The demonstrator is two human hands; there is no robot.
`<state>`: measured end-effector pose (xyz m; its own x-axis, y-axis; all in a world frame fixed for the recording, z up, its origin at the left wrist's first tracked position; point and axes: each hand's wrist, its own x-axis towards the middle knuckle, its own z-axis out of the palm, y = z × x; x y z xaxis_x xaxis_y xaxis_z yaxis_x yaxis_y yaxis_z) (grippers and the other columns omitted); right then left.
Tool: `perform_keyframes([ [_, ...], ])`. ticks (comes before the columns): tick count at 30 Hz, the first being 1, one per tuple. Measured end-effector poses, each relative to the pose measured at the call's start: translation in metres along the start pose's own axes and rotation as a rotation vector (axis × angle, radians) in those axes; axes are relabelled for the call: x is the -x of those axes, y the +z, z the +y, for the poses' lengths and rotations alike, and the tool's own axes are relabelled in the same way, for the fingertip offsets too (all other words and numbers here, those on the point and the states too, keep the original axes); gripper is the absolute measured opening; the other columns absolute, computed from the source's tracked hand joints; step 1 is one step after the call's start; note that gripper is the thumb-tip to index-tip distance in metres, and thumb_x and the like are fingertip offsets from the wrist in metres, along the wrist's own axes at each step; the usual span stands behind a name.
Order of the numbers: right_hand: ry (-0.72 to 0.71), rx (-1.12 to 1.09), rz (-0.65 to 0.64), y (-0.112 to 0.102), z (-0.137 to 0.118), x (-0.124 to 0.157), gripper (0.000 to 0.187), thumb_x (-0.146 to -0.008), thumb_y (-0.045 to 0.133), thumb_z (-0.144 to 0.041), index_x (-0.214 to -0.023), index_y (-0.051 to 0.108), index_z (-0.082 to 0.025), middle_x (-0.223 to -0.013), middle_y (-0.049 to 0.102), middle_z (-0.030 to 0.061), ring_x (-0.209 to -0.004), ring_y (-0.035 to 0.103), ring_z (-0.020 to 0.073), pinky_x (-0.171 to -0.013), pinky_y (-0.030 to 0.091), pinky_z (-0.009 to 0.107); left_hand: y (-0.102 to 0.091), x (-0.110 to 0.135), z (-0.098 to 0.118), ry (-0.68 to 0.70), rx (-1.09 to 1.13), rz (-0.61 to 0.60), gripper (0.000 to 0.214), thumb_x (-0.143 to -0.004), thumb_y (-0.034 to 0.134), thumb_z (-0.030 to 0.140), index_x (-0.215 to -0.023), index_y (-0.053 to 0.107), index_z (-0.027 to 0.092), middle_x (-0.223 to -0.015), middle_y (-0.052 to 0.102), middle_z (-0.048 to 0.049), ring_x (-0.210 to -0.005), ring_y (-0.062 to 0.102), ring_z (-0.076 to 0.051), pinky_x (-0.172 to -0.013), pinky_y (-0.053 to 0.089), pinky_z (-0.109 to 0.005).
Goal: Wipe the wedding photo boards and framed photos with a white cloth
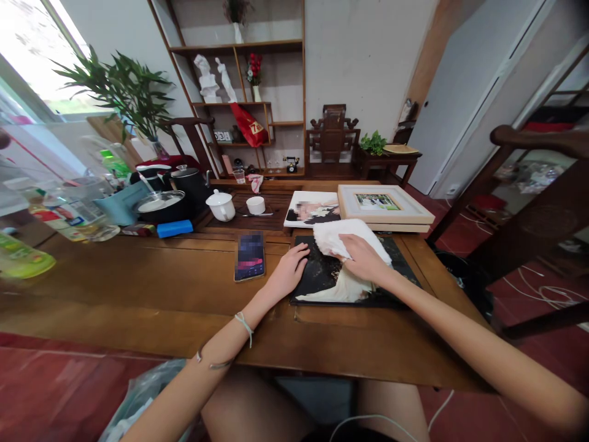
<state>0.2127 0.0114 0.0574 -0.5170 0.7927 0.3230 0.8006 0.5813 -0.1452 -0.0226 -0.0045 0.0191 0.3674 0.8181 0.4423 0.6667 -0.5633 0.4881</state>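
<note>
Head view: a dark picture (pixel 322 270) lies flat on the wooden table (pixel 184 301), its long side appearing to run left to right. The right hand (pixel 361 256) is over it, fingers bent on a white cloth (pixel 334 236) it has hold of, and is nearer the picture's middle. The left hand (pixel 292 267), palm down, fingers loosely spread and apparently holding nothing, rests at the left edge, just right of a phone (pixel 250 255). Beyond the far edge, a loose photo (pixel 313 207) and a framed photo (pixel 402 209) crowd close; towards the person, a strip of wood separates the picture from the table's near edge.
</note>
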Motion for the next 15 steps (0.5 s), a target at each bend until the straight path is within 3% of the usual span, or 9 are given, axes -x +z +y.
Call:
perform_keyframes([
  [10,0.2,0.131,0.074,-0.02,0.076,0.06,0.04,-0.089,0.039,-0.027,-0.112,0.063,-0.004,-0.121,0.062,0.0239,-0.116,0.055,0.0346,-0.1,0.041,0.048,0.0,0.0,-0.001,0.021,-0.015,0.02,0.031,-0.093,0.042,0.018,-0.115,0.063,0.014,-0.133,0.058,-0.0131,-0.128,0.051,-0.024,-0.109,0.041,-0.046],
  [13,0.173,0.169,0.068,-0.023,0.074,0.071,0.043,-0.083,0.042,-0.02,-0.118,0.059,-0.003,-0.122,0.061,0.0237,-0.12,0.051,0.0356,-0.101,0.039,0.05,0.0,-0.001,0.0,0.016,-0.024,0.015,0.031,-0.093,0.042,0.018,-0.115,0.063,0.012,-0.132,0.058,-0.0145,-0.127,0.051,-0.024,-0.109,0.04,-0.045],
  [15,0.121,0.184,0.048,-0.023,0.059,0.082,0.049,-0.078,0.045,-0.017,-0.124,0.056,-0.002,-0.127,0.059,0.0221,-0.127,0.045,0.0358,-0.105,0.035,0.052,-0.001,-0.001,0.001,0.012,-0.028,0.012,0.031,-0.093,0.042,0.018,-0.115,0.063,0.012,-0.132,0.058,-0.0144,-0.127,0.051,-0.024,-0.11,0.04,-0.045],
])
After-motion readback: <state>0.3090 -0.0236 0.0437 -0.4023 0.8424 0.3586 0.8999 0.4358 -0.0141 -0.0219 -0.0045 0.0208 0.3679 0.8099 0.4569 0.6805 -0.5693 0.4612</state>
